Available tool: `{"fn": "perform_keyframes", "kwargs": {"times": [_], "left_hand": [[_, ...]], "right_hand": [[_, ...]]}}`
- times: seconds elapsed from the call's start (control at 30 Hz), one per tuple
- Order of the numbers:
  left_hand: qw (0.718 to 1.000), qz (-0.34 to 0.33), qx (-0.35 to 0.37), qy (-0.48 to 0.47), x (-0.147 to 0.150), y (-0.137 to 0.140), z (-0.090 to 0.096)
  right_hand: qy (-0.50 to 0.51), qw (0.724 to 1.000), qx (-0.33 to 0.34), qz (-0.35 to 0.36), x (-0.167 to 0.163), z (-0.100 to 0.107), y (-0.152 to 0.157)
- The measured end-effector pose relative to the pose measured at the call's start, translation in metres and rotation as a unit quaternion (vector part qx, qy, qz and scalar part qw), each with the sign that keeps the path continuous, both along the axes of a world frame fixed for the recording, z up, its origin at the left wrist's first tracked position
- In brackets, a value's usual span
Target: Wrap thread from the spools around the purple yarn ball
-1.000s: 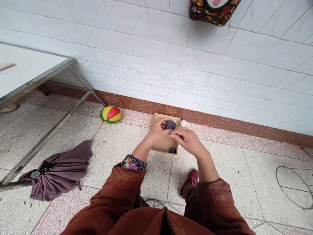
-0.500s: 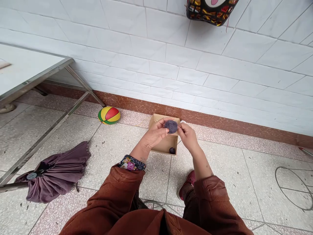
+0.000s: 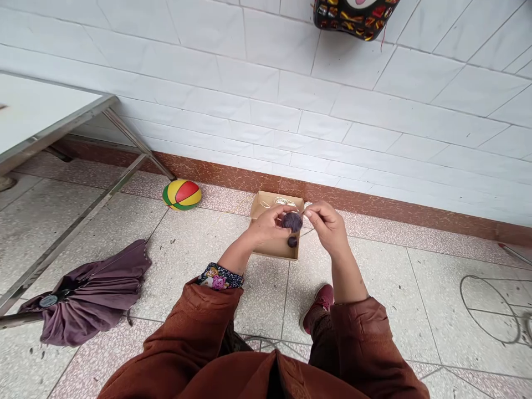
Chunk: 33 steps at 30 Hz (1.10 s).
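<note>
A dark purple-grey ball of yarn (image 3: 292, 222) is held in my left hand (image 3: 268, 226), with the fingers and thumb closed around its left side. Just to the right, my right hand (image 3: 327, 224) pinches thumb and forefinger together on what looks like the yarn's thin strand, near the ball. Below both hands on the floor lies a shallow cardboard box (image 3: 274, 251). Inside it are a smaller dark ball of yarn (image 3: 292, 242) and some loose cream-coloured strands (image 3: 284, 201). My left hand hides part of the box.
A yellow, red and green ball (image 3: 182, 194) rests by the wall near a metal-framed table (image 3: 50, 119). On the left floor lies a folded purple umbrella (image 3: 93, 296). A wire stand (image 3: 490, 310) is at the right, and a patterned bag (image 3: 353, 19) hangs on the wall.
My right hand has moved slightly away from the yarn ball, and its wrist is raised. The ball of yarn has turned and sits a little lower in my left hand.
</note>
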<state>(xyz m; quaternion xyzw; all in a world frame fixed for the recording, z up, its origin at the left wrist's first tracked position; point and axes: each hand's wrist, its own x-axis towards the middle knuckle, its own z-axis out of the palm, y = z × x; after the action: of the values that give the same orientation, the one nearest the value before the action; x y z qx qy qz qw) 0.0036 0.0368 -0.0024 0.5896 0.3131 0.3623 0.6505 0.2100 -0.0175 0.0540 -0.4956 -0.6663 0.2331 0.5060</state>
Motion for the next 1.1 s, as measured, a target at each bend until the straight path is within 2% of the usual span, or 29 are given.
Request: {"fn": "perform_keyframes", "kwargs": {"times": [0.1,0.17,0.23,0.33,0.43,0.53,0.6,0.7,0.8,0.9,1.0,1.1], "left_hand": [[0.991,-0.098,-0.039,-0.083,0.001,-0.006,0.005],[0.984,-0.104,-0.052,-0.137,0.002,-0.007,0.008],[0.982,-0.072,-0.06,-0.166,0.002,-0.006,0.01],[0.984,0.016,-0.071,-0.162,0.001,0.001,0.008],[0.989,0.114,-0.05,-0.085,-0.001,0.009,0.001],[0.988,0.149,0.023,0.043,-0.003,0.011,-0.001],[0.986,0.123,0.067,0.09,-0.004,0.009,0.0],[0.993,0.025,0.079,0.088,-0.004,0.003,0.004],[0.995,-0.083,0.039,0.031,-0.003,-0.004,0.006],[0.987,-0.145,-0.008,-0.068,0.0,-0.008,0.006],[0.978,-0.129,-0.045,-0.16,0.003,-0.008,0.005],[0.976,-0.049,-0.098,-0.191,0.004,-0.003,0.005]], "right_hand": [[0.0,0.998,-0.017,-0.066,0.007,-0.015,0.01],[-0.015,0.997,-0.048,-0.058,0.009,-0.028,0.016],[-0.051,0.995,-0.084,-0.022,0.007,-0.038,0.018],[-0.125,0.984,-0.118,0.052,-0.001,-0.043,0.015],[-0.168,0.968,-0.109,0.151,-0.009,-0.03,0.006],[-0.121,0.971,-0.057,0.2,-0.012,-0.008,-0.004],[-0.06,0.984,-0.018,0.167,-0.01,0.004,-0.008],[0.005,0.998,0.009,0.063,-0.002,0.01,-0.006],[0.017,0.999,0.013,-0.042,0.006,0.001,0.002],[0.001,0.995,-0.01,-0.095,0.01,-0.016,0.013],[-0.032,0.995,-0.062,-0.071,0.008,-0.034,0.019],[-0.078,0.992,-0.103,-0.005,0.001,-0.045,0.019]]}}
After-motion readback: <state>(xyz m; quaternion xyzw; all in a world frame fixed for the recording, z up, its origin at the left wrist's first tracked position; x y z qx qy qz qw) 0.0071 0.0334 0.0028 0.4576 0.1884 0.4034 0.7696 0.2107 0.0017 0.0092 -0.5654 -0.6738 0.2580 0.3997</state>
